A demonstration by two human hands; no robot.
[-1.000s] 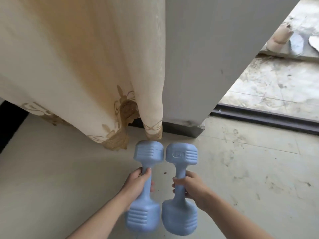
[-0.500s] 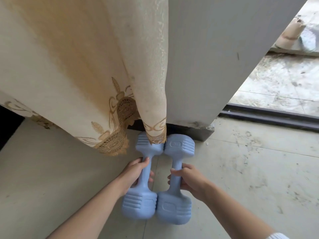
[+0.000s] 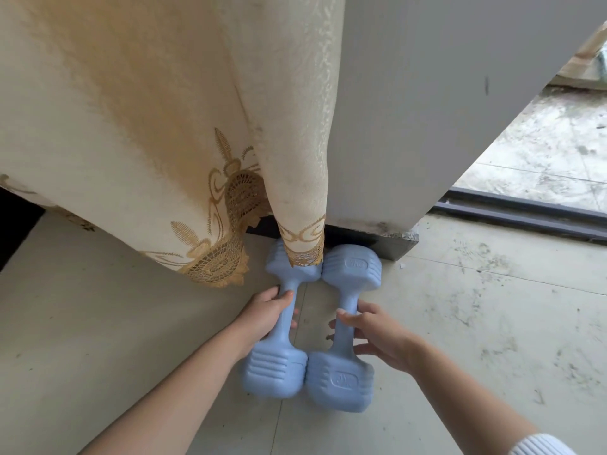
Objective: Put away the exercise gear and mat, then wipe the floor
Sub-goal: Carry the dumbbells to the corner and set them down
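Observation:
Two light blue dumbbells lie side by side on the pale floor tiles, their far heads against the dark skirting of a white wall. My left hand [image 3: 266, 315] is wrapped around the handle of the left dumbbell [image 3: 274, 372], whose far head is partly hidden by the curtain hem. My right hand [image 3: 377, 336] rests on the handle of the right dumbbell [image 3: 341, 384] with its fingers loosening and partly spread. The dumbbells touch each other at both ends.
A cream curtain [image 3: 170, 133] with gold embroidery hangs over the left, its hem just above the floor. The white wall [image 3: 437, 103] ends at a corner; a dark sliding-door track [image 3: 525, 215] runs right of it, with a stained balcony floor beyond.
Both dumbbells have gone down and forward from the air onto the floor against the wall base. My right fingers have started to spread off the handle.

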